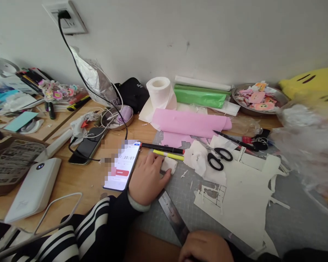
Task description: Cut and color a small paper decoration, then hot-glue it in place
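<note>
My left hand (147, 178) lies with fingers spread beside a lit phone (123, 165), its fingertips at a small white piece (169, 165) and a yellow marker (168, 155). At the bottom edge my right hand (206, 247) is curled, its fingers mostly hidden; it lies over the lower end of a metal ruler (172, 214), and what it holds cannot be made out. Black-handled scissors (220, 158) rest on crumpled white paper (198, 158). A large cut white sheet (243, 196) with drawn lines lies on the grey cutting mat (177, 189).
Pink paper (191, 123), a tissue roll (161, 92) and green packs (199, 95) stand behind. A metal bowl (237, 105) of cutouts is at the back right, near plastic bags (308, 145). On the left are a power bank (34, 189), a dark phone (86, 147) and cables.
</note>
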`<state>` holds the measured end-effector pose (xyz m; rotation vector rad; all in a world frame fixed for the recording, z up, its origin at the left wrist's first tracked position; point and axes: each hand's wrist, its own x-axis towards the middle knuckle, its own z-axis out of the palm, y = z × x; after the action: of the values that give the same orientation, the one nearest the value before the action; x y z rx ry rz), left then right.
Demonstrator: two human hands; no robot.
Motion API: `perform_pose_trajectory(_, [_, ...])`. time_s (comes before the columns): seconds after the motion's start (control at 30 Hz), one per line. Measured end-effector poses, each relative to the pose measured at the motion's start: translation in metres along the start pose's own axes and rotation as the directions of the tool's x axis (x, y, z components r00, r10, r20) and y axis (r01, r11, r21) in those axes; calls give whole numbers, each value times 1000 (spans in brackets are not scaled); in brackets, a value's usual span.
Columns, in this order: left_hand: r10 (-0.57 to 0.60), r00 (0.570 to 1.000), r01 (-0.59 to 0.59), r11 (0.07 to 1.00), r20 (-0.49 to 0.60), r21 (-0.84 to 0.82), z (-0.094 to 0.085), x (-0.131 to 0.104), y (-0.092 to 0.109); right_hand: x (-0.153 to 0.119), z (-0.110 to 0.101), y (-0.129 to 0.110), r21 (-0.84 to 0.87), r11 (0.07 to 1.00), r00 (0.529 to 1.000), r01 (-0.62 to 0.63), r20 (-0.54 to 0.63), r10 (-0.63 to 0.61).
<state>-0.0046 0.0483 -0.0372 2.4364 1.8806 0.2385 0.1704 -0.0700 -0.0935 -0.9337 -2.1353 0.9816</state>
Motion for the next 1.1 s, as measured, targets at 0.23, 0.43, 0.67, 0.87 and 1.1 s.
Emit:
perform_pose_trajectory(0.23, [-72,995,91,936,70,-340,-1,-2,13,7,-6,-18,30,999,985,26,-173,-21])
perform_pose_trajectory(0.43, [-8,995,58,839,95,-541,-11,-8,25,16,-47,-18,-56,997,976,62,-204,-72])
perform_pose_trajectory(0.67, [261,869,485,-274,421,-830,-19,-10,68,52,-132,39,-549,744,891,-380,-433,135])
perform_pose_trajectory(0.87, [353,818,573,-422,454,-703,-1,-7,89,66,-137,58,-580,578,819,-574,-398,414])
perform_pose_trajectory(1.1, [355,806,592,-506,474,-628,19,0,80,61,-134,63,-284,735,752,-616,-492,439])
